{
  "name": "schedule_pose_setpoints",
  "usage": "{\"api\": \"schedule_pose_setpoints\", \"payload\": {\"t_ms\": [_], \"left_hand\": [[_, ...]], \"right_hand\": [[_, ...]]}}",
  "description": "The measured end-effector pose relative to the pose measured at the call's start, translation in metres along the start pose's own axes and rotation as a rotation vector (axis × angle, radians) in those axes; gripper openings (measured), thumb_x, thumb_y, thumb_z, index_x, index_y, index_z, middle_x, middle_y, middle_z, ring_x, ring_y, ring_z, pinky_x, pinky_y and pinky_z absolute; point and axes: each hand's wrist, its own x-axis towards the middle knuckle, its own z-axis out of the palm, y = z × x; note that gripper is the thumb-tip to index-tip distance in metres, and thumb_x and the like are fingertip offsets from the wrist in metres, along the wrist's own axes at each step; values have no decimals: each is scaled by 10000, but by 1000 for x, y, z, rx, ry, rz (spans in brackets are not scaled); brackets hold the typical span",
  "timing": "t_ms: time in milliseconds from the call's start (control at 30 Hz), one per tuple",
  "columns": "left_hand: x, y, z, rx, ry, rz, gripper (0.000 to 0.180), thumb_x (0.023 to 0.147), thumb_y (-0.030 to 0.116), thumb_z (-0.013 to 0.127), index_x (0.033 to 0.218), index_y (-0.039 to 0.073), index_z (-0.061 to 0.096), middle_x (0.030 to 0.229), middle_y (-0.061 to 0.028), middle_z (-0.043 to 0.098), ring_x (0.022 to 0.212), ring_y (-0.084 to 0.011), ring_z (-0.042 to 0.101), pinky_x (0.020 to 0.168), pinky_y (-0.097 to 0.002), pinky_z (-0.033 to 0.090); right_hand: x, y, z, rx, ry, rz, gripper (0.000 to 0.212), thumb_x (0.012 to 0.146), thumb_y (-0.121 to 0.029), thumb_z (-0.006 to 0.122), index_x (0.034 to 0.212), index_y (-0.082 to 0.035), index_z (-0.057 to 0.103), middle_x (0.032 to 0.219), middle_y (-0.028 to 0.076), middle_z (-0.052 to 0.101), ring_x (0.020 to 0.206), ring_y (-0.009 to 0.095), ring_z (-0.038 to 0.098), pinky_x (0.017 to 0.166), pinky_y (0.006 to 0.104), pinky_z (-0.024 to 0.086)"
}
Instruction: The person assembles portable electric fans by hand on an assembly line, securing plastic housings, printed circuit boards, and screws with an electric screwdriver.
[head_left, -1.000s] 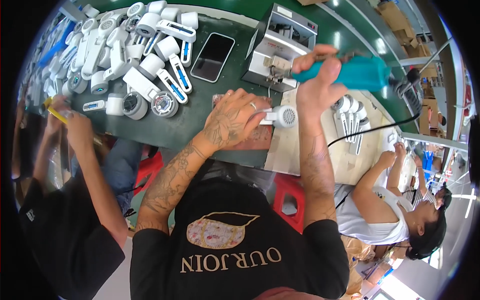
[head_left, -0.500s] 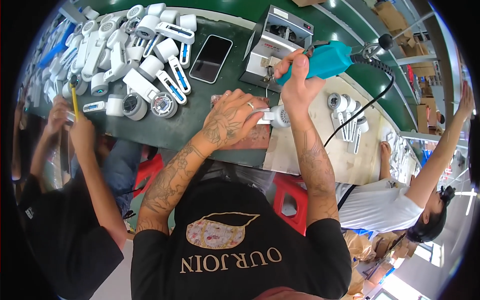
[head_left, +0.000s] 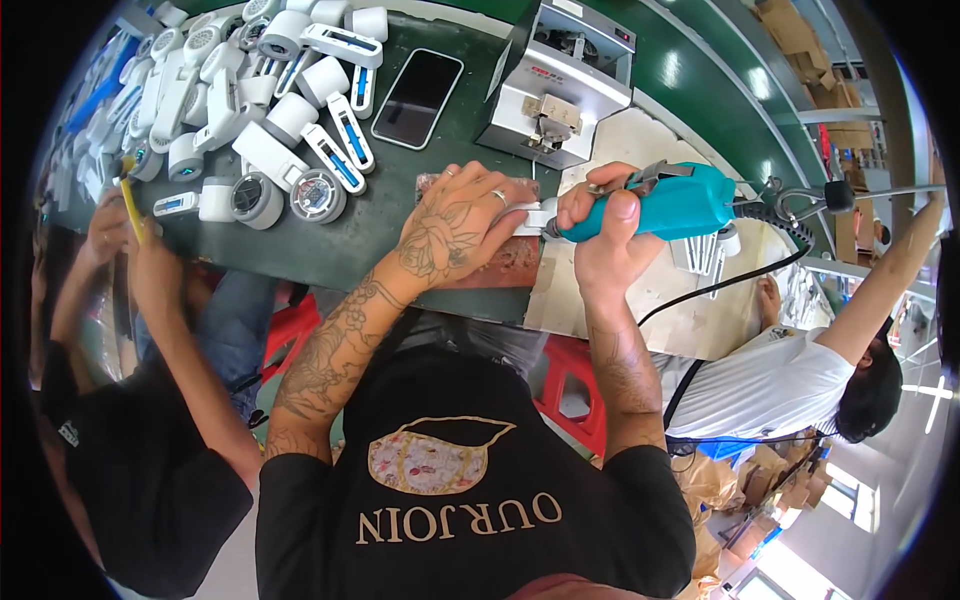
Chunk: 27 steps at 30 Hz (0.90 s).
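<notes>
My left hand (head_left: 462, 226) presses a white handheld fan (head_left: 535, 219) down on a worn reddish-brown pad (head_left: 500, 272). Its fingers wrap over the fan and hide most of the handle. In my right hand (head_left: 617, 235) is a teal electric screwdriver (head_left: 685, 203), lying nearly level, with a black cord at its rear. The screwdriver's nose points left and meets the fan beside my left fingertips. My right hand and the tool cover the fan's round head. The bit's tip is too small to make out.
A grey metal screw feeder (head_left: 555, 85) stands behind the pad. A phone (head_left: 418, 98) lies left of it. Several white fans (head_left: 210, 95) are heaped at the far left; more (head_left: 705, 255) lie right. One person (head_left: 160, 260) works at left, another (head_left: 765, 390) at right.
My right hand has brought the screwdriver down and toward me from the screw feeder to the fan. My left hand stays on the fan.
</notes>
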Motion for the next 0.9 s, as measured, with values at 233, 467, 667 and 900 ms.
{"api": "schedule_pose_setpoints", "payload": {"t_ms": [233, 467, 667, 900], "left_hand": [[5, 1, 0, -33, -19, -10, 247, 920, 217, 607, 1144, 137, 673, 1083, -25, 645, 992, -253, 557, 913, -418, 442], [9, -1, -4, -21, 12, -16, 233, 902, 207, 625, 1113, 123, 676, 1124, -12, 620, 976, -262, 556, 902, -429, 450], [-2, -5, 1, 21, 158, 326, 250, 722, 286, 732, 914, 133, 688, 1093, -40, 615, 972, -249, 600, 819, -449, 485], [-41, 0, -70, -255, 377, -289, 301, 909, 183, 655, 1167, 29, 646, 1076, -146, 697, 988, -305, 670, 851, -388, 537]], "right_hand": [[-3, 18, -5, 64, -56, -95, 471, 952, -458, 632, 931, -13, 480, 667, 75, 501, 559, 185, 501, 522, 339, 439], [1, 22, 1, 104, -29, -103, 446, 957, -444, 630, 929, -24, 484, 673, 72, 500, 555, 180, 496, 511, 338, 435], [-23, 21, -16, 309, 266, 241, 497, 890, -541, 650, 996, -68, 543, 689, 42, 490, 593, 177, 461, 538, 315, 391], [-41, -48, -22, 376, 206, -185, 593, 965, -640, 464, 998, -53, 545, 618, -1, 397, 495, 100, 350, 466, 247, 295]]}}
